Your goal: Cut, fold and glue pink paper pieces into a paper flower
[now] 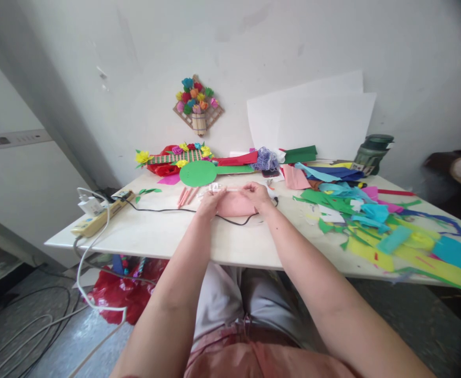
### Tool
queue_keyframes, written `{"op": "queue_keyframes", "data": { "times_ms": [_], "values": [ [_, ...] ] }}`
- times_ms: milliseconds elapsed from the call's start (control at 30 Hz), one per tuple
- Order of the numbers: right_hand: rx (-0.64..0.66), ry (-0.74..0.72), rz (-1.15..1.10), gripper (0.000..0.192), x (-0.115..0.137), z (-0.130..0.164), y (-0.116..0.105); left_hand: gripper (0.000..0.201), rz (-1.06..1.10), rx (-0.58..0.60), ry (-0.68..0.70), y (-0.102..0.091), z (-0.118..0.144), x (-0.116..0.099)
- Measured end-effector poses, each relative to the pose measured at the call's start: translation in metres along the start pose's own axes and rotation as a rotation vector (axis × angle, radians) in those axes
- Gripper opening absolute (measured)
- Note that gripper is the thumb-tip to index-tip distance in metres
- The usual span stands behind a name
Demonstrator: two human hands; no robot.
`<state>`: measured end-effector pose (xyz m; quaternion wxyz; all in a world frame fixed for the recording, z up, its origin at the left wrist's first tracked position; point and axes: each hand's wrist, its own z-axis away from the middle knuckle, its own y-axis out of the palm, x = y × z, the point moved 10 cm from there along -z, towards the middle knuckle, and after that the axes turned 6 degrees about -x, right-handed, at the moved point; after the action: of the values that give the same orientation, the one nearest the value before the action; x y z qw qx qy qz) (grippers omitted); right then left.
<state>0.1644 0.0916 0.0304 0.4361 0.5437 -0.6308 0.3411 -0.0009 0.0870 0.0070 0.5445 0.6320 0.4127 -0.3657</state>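
Just above the table, a piece of pink paper (236, 203) is stretched between my two hands. My left hand (212, 201) pinches its left end, and my right hand (257, 195) pinches the right end near the upper edge. A thin pale strip or stick runs along that upper edge; its kind is too small to make out. Left of my left hand lie several rolled pink paper sticks (186, 196). Behind them rests a green round shape (197, 174) with a long green handle. A black cable (167, 210) passes under the pink paper.
Coloured paper scraps (372, 220) spread over the right side, with a dark green bottle (373, 152) behind. A power strip (103, 215) with plugs and cords sits at the left edge. Paper flowers (183, 149) and a purple yarn bundle (267, 158) line the back.
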Motion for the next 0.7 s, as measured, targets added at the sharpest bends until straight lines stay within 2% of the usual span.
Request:
{"op": "queue_keyframes", "data": {
  "times_ms": [133,300,533,700],
  "values": [
    [-0.008,0.015,-0.015,0.025,-0.0037,-0.0020,-0.0019,0.036,0.024,0.000,0.010,0.0023,0.0021,-0.0040],
    [-0.022,0.090,-0.174,0.046,-0.0038,0.0017,-0.0026,0.035,0.029,-0.002,0.023,0.0046,0.0047,-0.0094],
    [-0.027,0.166,-0.205,0.033,-0.0016,0.0073,-0.0010,0.040,-0.008,-0.001,0.012,0.0031,0.0031,-0.0058],
    [-0.038,0.114,-0.268,0.055,0.0021,0.0048,-0.0036,0.038,-0.021,0.024,-0.001,0.0044,0.0026,-0.0038]
  ]
}}
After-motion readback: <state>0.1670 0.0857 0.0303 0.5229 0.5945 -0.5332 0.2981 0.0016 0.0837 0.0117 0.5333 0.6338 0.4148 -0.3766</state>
